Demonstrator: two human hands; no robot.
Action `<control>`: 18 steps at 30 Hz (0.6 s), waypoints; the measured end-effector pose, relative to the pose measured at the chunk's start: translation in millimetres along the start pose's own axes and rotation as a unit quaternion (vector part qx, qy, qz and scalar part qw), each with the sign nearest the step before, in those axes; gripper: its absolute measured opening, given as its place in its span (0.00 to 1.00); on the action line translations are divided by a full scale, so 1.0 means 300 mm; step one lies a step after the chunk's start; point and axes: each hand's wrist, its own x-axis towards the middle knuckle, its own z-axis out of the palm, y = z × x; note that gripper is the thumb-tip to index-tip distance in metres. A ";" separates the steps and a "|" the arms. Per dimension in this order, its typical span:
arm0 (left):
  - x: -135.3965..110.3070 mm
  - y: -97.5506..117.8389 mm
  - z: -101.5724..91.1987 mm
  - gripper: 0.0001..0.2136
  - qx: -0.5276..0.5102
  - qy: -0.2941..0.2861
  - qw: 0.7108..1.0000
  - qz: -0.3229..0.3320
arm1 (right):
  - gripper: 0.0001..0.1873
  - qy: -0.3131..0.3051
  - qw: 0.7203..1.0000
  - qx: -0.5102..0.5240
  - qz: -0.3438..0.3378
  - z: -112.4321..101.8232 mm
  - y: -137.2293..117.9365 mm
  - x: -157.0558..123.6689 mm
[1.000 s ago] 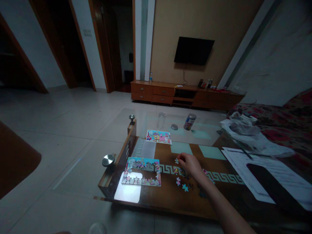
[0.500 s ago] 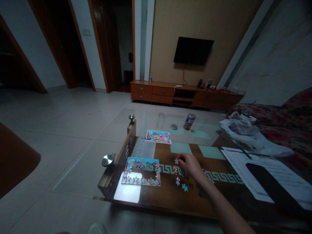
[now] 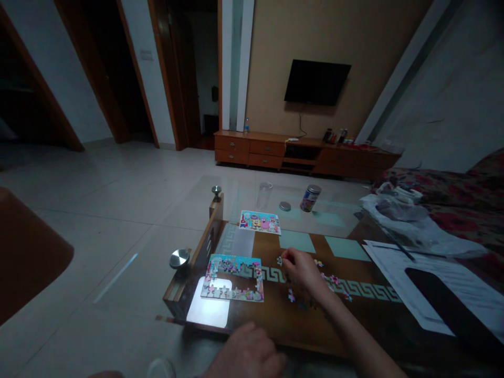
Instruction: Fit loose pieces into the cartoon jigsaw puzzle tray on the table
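Bare table (image 3: 299,320) between puzzle frame (image 3: 233,276) and loose pieces (image 3: 331,279) — passable.

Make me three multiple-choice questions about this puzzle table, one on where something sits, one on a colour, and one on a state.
1. Where is the partly built puzzle?
A. At the table's near left corner
B. On the sofa
C. On the TV cabinet

2. What colour is the screen of the wall TV?
A. Black
B. White
C. Bright blue

3. What is the state of the partly built puzzle?
A. Border joined, middle open
C. Fully finished
B. All pieces loose

Answers:
1 A, it lies by the metal knob at the table's corner.
2 A, the screen is dark and off.
3 A, the frame surrounds a bare centre, while the right hand has its fingers on a loose piece.
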 end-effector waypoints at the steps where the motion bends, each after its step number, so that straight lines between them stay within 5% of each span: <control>1: 0.007 -0.023 -0.037 0.08 0.053 0.045 0.997 -0.016 | 0.07 -0.003 1.000 0.016 -0.011 0.010 -0.020 -0.004; 3: 0.013 -0.072 -0.122 0.11 0.080 0.127 0.983 -0.106 | 0.07 -0.013 0.998 0.046 -0.031 0.031 -0.069 -0.014; 7: 0.003 -0.184 -0.245 0.10 0.102 0.193 0.953 -0.208 | 0.06 -0.037 0.994 0.087 -0.051 0.082 -0.180 -0.034; 13: -0.001 -0.284 -0.251 0.12 0.081 0.181 0.940 -0.279 | 0.05 -0.058 0.985 0.160 -0.039 0.177 -0.285 -0.012; 18: 0.023 -0.293 -0.252 0.11 -0.077 0.206 0.918 -0.331 | 0.03 -0.116 0.937 0.328 0.035 0.228 -0.322 0.023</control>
